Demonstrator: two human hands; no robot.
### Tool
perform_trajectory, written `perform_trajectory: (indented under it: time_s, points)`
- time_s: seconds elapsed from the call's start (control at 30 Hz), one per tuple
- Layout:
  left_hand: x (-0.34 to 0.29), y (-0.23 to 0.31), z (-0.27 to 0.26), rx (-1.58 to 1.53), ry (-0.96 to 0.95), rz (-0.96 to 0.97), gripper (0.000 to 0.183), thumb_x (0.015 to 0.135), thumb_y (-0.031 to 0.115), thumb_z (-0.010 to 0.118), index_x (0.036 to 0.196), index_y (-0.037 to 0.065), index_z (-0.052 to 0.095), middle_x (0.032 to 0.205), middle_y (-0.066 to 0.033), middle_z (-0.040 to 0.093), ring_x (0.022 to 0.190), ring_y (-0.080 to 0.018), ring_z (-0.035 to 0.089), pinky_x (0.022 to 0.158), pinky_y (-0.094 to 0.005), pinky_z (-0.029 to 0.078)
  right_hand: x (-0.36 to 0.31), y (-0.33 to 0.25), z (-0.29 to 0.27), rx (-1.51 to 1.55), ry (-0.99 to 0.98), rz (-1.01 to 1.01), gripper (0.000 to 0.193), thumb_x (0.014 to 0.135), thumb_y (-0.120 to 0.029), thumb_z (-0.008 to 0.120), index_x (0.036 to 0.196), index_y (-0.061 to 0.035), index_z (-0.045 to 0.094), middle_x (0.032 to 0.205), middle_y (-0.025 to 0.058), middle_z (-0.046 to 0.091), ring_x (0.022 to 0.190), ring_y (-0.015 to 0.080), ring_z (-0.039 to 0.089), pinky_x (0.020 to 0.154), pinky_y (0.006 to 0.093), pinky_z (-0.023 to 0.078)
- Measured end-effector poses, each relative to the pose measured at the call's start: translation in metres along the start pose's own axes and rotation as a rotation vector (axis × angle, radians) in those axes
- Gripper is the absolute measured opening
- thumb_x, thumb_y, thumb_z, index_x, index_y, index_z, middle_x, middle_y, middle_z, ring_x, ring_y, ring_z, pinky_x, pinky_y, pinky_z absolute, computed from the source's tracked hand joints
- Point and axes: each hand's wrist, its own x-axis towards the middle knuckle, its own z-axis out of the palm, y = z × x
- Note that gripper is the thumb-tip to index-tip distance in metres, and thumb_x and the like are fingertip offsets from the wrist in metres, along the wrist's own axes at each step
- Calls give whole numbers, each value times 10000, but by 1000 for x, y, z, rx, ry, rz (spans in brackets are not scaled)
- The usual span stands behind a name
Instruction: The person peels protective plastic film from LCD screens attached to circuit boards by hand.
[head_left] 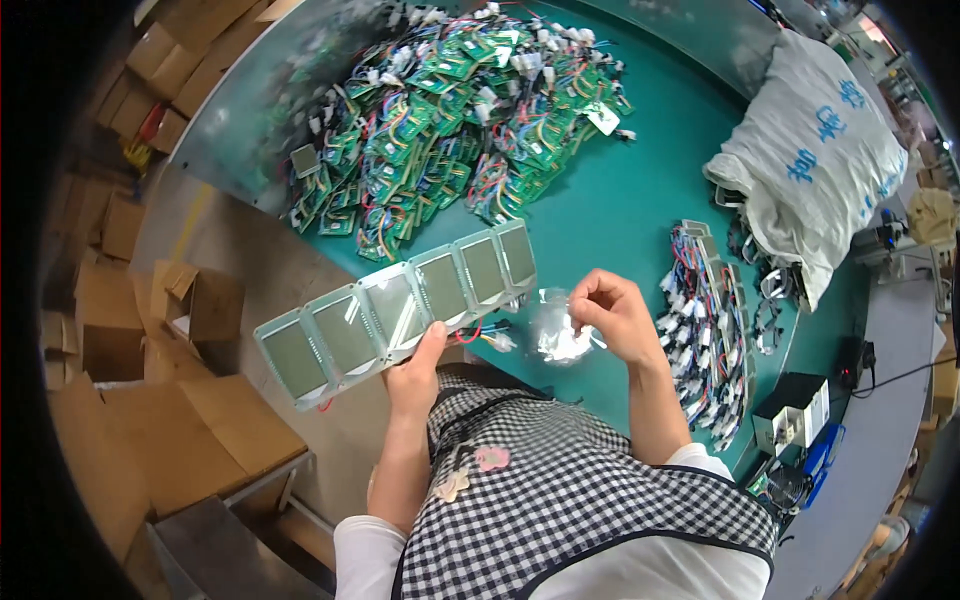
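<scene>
My left hand [415, 375] grips a long row of LCD display boards [440, 285] by its near edge, thumb on top. The row is tilted, and several grey screens in pale green frames face up; some of them reflect the light. A few coloured wires with a white connector [500, 342] hang below it. My right hand [615, 315] is closed in a pinch to the right of the row. What its fingertips hold is too small to make out. Just beside them lies a small heap of clear plastic film [562, 335] on the green table mat.
A large pile of green circuit boards with wires [430, 130] covers the far table. To the right are a bundle of wired display boards [705, 330], a white woven sack [810, 150] and a small white box [795, 415]. Cardboard boxes [200, 430] stand on the left.
</scene>
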Motion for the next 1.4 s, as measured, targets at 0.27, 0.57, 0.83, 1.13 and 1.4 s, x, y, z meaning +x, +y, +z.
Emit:
perform_trajectory:
  time_s: [0.27,0.57,0.83,1.13,1.4]
  points:
    - [-2,9,9,-101,-238,-193,247,771,25,579,1011,-5,530,927,-40,561,807,-110,538,725,-238,438,5,45,-30,-1259,402,174,315,586,-209,737,723,-32,516,612,113,537,566,257,545,535,335,456]
    - [-15,3,40,-15,-391,-65,294,757,-25,571,1037,-7,485,925,-55,549,809,-115,539,674,-237,446,33,-25,78,-1067,-17,-816,514,650,-90,635,1144,-82,492,1237,130,401,1110,308,393,914,450,314]
    - [-14,12,37,-70,-346,-153,241,726,-30,576,959,-12,515,862,-45,552,779,-95,526,646,-224,430,32,-6,78,-909,52,-973,283,611,-148,690,869,-75,601,1031,85,545,947,274,500,817,411,368]
    - [-14,14,43,77,-334,-115,80,715,1,600,764,-8,537,661,22,482,584,-48,424,493,-219,347,32,-41,82,-1034,-169,-501,325,592,-329,701,622,-71,506,648,56,447,638,229,446,599,336,344]
    - [-14,23,41,-60,-374,-272,96,770,23,567,857,-11,543,746,-20,571,668,-81,547,574,-229,449,39,-41,71,-880,-263,-528,225,607,-191,692,618,-46,520,654,70,472,640,237,471,571,348,373]
